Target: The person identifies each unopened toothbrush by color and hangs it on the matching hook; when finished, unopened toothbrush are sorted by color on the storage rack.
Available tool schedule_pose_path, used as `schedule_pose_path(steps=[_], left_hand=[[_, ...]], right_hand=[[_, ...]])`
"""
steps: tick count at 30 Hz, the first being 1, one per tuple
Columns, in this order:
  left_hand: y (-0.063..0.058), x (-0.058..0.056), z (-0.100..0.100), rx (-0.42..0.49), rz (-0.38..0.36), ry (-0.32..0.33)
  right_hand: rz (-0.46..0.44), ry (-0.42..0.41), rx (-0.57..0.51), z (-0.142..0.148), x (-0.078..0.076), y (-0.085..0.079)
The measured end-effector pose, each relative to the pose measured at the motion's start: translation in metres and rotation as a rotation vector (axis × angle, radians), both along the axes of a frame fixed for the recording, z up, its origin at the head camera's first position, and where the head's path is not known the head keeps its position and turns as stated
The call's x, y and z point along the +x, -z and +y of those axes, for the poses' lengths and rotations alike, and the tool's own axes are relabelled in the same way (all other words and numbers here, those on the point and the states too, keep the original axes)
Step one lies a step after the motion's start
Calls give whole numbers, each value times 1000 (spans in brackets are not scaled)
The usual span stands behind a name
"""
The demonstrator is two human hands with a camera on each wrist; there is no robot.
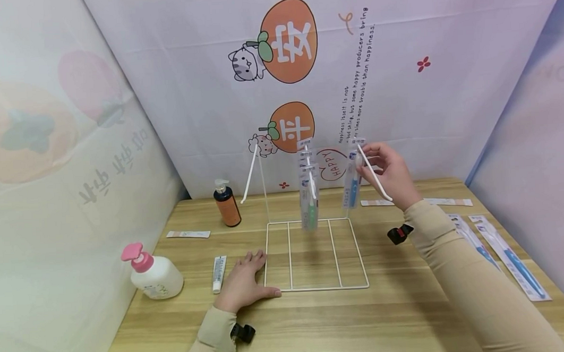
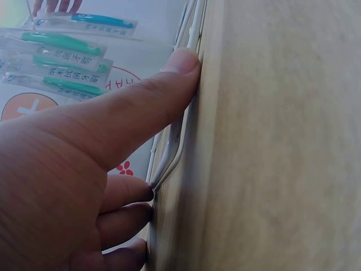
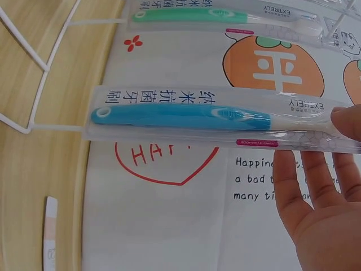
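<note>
A white wire rack [image 1: 316,289] stands on the table with three hooks jutting forward. My right hand [image 1: 391,173] is at the right hook [image 1: 375,174], pinching the upper part of a blue toothbrush [image 3: 180,117] in clear packaging between thumb and fingers. The package hangs upright, its top edge at the hook. Several packaged green toothbrushes [image 1: 311,211] hang one behind another on the middle hook; the left hook [image 1: 250,173] is bare. Down at the base's front left corner, my left hand [image 1: 243,284] rests spread, thumb on the front wire and fingers along the side wire.
Left of the rack are a pink-topped pump bottle [image 1: 157,277], a dark-and-orange pump bottle [image 1: 227,204], a small tube [image 1: 218,274] and a flat sachet [image 1: 188,234]. Two packaged blue toothbrushes [image 1: 511,257] lie at the right. More sachets [image 1: 448,202] lie behind my right arm.
</note>
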State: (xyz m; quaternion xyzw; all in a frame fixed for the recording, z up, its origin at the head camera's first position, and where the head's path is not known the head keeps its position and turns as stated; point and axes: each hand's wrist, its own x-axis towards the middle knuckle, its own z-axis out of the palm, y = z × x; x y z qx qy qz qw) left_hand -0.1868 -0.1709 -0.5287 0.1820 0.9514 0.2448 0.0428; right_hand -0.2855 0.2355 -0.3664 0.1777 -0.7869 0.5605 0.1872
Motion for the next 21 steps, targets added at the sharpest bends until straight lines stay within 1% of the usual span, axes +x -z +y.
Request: schedule_pose_path(steps=[11, 16, 21], left_hand=[[0, 0, 0, -5, 2, 3], [0, 0, 0, -1, 2, 2], [-1, 0, 0, -5, 3, 5]], right_hand=[[2, -5, -3, 1, -1, 2], [15, -35, -25, 2, -2, 3], [9, -52, -42, 5, 0, 4]])
